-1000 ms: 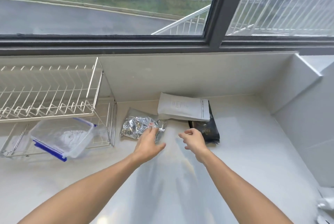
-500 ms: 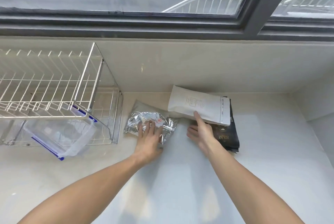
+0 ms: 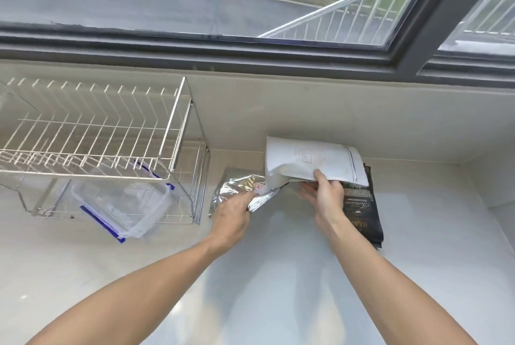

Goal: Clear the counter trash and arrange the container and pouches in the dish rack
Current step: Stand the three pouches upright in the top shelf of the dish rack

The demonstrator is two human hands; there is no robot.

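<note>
My left hand is closed on a crinkled silver foil pouch lying on the counter just right of the dish rack. My right hand grips the lower edge of a white pouch, thumb on top and fingers beneath, raising it off a black pouch with gold lettering that lies flat under it. A clear plastic container with blue clips sits tilted in the lower tier of the two-tier wire dish rack, sticking out over the front edge.
The white counter runs back to a low wall under the dark window frame. A raised white ledge bounds the counter on the right. The rack's upper tier holds nothing.
My left hand has closed its fingers around the foil pouch it was resting on. My right hand has gripped the white pouch and raised its near edge off the black pouch.
</note>
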